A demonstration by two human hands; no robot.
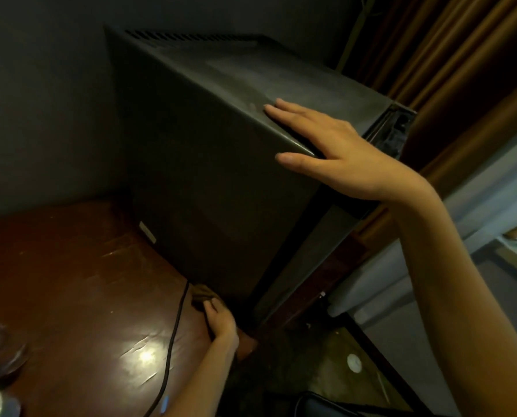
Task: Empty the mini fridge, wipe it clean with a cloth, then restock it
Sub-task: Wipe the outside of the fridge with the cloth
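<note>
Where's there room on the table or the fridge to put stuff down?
The table is bare between the wall, the fridge and the cable. The fridge top is bare from the right hand back to the vents. It is crowded at the fridge's foot, where the left hand holds the cloth, and at the table's near left corner with blurry things.

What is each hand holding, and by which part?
The left hand grips the brown cloth by its near end, low against the mini fridge. The right hand holds nothing; it rests flat on the fridge's top edge.
</note>
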